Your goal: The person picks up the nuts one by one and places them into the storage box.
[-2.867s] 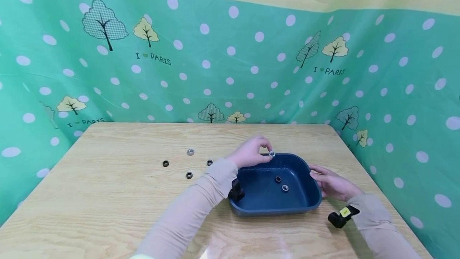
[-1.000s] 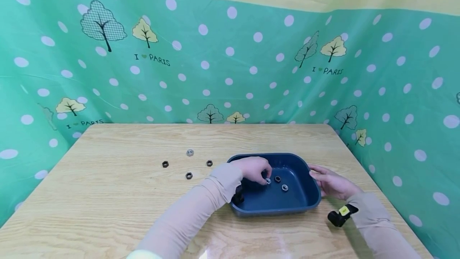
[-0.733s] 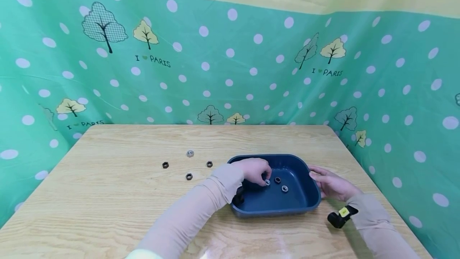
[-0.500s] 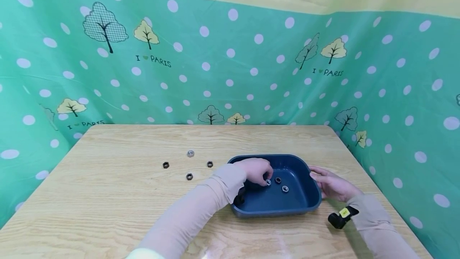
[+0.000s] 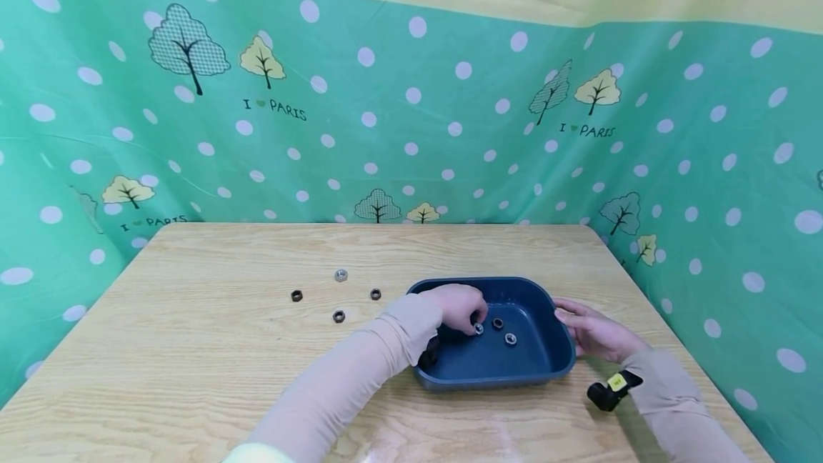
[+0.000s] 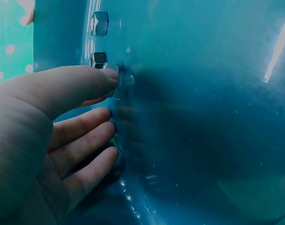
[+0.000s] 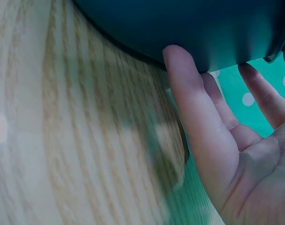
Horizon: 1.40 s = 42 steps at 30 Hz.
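Note:
My left hand [image 5: 458, 308] reaches down into a dark blue plastic tub [image 5: 489, 381]. Its thumb and index finger pinch a silver hex nut [image 5: 479, 329] low over the tub's floor; the thumb partly covers this nut in the left wrist view. Just to the right lie a dark hex nut [image 5: 498, 324] and another silver nut [image 5: 511, 339]. My right hand [image 5: 598, 331] holds the tub's right side, the thumb at the rim and the fingers against the outer wall [image 7: 180, 28].
Left of the tub, a silver nut [image 5: 341, 276] and several dark nuts, among them one dark nut [image 5: 296, 296], lie on the wooden table [image 5: 193, 363]. A green dotted cloth [image 5: 411, 120] hangs behind the table and along its sides.
The left hand has gone from above the tub's back rim down inside it, carrying the silver nut. Over the last second it barely moves. The right hand stays on the tub's side.

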Available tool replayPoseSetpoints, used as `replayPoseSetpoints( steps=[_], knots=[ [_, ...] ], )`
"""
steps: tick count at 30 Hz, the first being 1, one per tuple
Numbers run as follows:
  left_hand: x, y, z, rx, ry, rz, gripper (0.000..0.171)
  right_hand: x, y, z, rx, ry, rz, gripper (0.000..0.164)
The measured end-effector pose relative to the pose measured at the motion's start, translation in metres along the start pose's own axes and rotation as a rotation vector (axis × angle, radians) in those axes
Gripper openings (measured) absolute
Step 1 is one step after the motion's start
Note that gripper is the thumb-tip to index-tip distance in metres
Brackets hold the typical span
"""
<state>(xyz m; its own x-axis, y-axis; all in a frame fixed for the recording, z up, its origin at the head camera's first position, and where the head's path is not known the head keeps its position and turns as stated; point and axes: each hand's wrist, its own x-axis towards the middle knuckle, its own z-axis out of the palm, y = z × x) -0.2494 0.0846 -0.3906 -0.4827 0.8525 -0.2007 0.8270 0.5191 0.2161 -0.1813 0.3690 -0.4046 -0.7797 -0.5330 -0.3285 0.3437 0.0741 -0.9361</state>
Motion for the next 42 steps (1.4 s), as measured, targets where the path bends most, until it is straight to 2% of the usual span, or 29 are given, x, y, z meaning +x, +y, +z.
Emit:
replayPoseSetpoints(
  steps=[10,20,23,30,33,36,42],
  knots=[
    [-0.0035,0.0020,-0.0035,0.008,-0.007,0.002,0.004,-0.0006,-0.0002,0.0000,-0.015,0.021,0.010,0.020],
    [-0.0020,0.0065,-0.0058,0.005,0.003,-0.034,0.009,-0.0027,-0.0026,0.0015,-0.012,0.036,-0.010,0.021],
    [-0.0017,0.0067,-0.0048,0.009,0.011,-0.038,0.011,-0.0025,-0.0031,0.0032,-0.025,0.068,-0.005,0.028],
    [-0.0017,0.0063,-0.0037,0.033,0.021,-0.039,0.010,0.0001,-0.0040,0.0065,-0.071,0.132,0.015,0.056],
    [-0.0016,0.0068,-0.0039,0.045,0.021,-0.041,0.009,0.0004,-0.0040,0.0070,-0.081,0.155,0.023,0.062],
    [-0.0011,0.0069,-0.0037,0.040,0.019,-0.041,0.009,-0.0004,-0.0040,0.0071,-0.077,0.157,0.022,0.058],
    [-0.0004,0.0070,-0.0034,0.008,0.013,-0.047,0.011,-0.0024,-0.0041,0.0067,-0.063,0.136,0.007,0.036]
  ],
)
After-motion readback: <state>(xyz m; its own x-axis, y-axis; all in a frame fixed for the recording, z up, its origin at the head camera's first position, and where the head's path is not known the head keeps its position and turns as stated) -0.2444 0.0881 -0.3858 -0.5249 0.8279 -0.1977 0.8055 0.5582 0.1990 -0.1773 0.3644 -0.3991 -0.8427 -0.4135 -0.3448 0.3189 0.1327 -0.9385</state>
